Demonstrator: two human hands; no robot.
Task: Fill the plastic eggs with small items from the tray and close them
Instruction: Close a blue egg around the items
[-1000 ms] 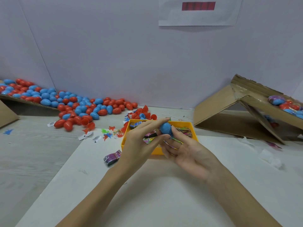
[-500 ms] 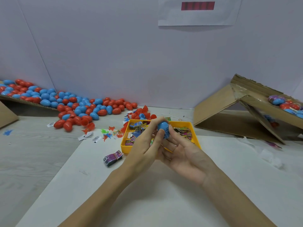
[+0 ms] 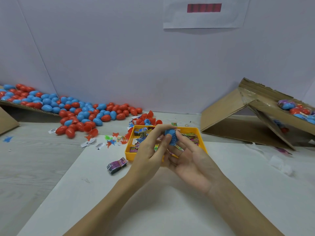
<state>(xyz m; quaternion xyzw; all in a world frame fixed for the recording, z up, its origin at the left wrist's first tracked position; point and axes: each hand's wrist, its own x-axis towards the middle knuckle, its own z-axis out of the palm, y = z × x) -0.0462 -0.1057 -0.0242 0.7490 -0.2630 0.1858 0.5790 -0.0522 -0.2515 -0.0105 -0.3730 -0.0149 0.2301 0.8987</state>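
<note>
Far left edge of the surface: a heap of red and blue closed plastic eggs [image 3: 81, 113] spills off a cardboard ramp toward the middle. Near it, loose red egg halves [image 3: 146, 117] and scraps of coloured paper.

Centre: a banded purple bundle of small packets [image 3: 117, 165] lies on the white sheet, just beside the yellow plastic tray [image 3: 128, 147] of printed packets.

Left hand [image 3: 150, 150]: fingers curled, thumb and forefinger pinching the blue plastic egg [image 3: 171, 136] from its left side.

The egg sits above the tray's middle, held between both hands. Its long axis looks tilted, rounded tip up and away toward the back wall, the other end down toward the palms. Seam mostly hidden; cannot tell if fully snapped.

Right hand [image 3: 189, 160]: palm up, fingers half-curled, forefinger and thumb pressed on the egg's right side, so it too is gripping the egg.

Far right edge: a folded brown cardboard chute [image 3: 238, 116] with filled eggs [image 3: 293, 108] resting on its slope.

Risks, as judged: halves pressed off-axis may not seat and could pop apart; a packet corner caught in the seam would block closing; a smooth shell could squirt from a fingertip pinch into the tray.
</note>
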